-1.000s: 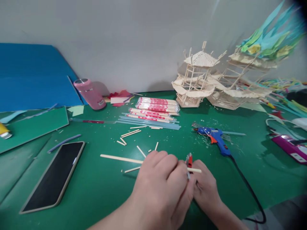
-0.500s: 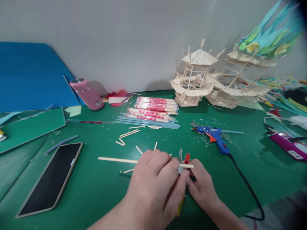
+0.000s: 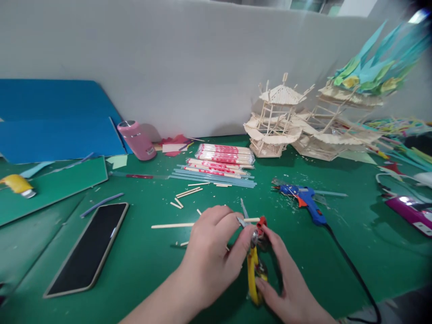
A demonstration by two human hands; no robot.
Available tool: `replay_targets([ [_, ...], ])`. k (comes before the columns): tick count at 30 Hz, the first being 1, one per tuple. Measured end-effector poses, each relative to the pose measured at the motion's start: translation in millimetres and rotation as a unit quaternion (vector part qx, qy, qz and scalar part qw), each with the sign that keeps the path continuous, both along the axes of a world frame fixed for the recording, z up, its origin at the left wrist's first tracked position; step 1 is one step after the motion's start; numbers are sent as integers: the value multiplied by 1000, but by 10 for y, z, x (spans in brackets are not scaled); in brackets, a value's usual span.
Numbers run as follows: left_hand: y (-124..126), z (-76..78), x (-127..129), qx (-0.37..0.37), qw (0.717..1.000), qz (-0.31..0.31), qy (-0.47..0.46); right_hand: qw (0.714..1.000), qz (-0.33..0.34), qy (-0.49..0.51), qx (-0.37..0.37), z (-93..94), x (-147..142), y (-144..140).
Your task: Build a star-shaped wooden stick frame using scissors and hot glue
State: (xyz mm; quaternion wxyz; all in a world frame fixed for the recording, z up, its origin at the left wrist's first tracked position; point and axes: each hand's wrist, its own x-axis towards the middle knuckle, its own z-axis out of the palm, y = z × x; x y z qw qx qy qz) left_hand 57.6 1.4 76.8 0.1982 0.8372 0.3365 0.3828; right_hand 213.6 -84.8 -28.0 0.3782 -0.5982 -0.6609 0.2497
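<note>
The left hand (image 3: 212, 252) has its thumb and fingers clamped together on a thin wooden stick (image 3: 172, 226). The stick lies nearly level, its long part going out to the left of this grip and a short end showing on the right, near the metal blades of a cutting tool (image 3: 251, 272). I think it is pinched close to this end so that it does not swing, but I cannot tell if it is between the blades. The right hand (image 3: 292, 279) is bent loosely around the tool, thumb at the yellow handle and a finger at the red part; this wide hold perhaps lets the handles be spread.

Just beyond the grip, on the green table (image 3: 162, 274), lie short stick pieces (image 3: 189, 192). Farther beyond are pale blue rods (image 3: 216, 177) and wrapped bundles of sticks (image 3: 224, 155), probably lined up for easy reach.

To the right of the grip a blue glue gun (image 3: 303, 195) rests on its side, its nozzle pointing left. To the left lies a phone (image 3: 87, 249), well apart from the work. Beyond the glue gun stands a tiered stick model (image 3: 281, 95), near the wall.
</note>
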Motion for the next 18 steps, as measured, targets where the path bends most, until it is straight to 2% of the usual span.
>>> replay_targets([
  [4, 28, -33, -21, -21, 1000, 14, -9, 995, -81, 30, -55, -39, -175, 151],
  [8, 33, -51, -111, -52, 998, 23, -20, 991, -83, 57, -93, 77, -244, 246],
  [12, 29, -81, -240, -87, 996, -11, -28, 980, -113, 101, -132, 219, -258, 229],
  [14, 32, -120, -287, -109, 994, -7, -26, 978, -103, 103, -150, 232, -246, 216],
  [18, 57, -209, -326, -120, 992, 44, -22, 982, -59, 88, -157, 147, -196, 252],
])
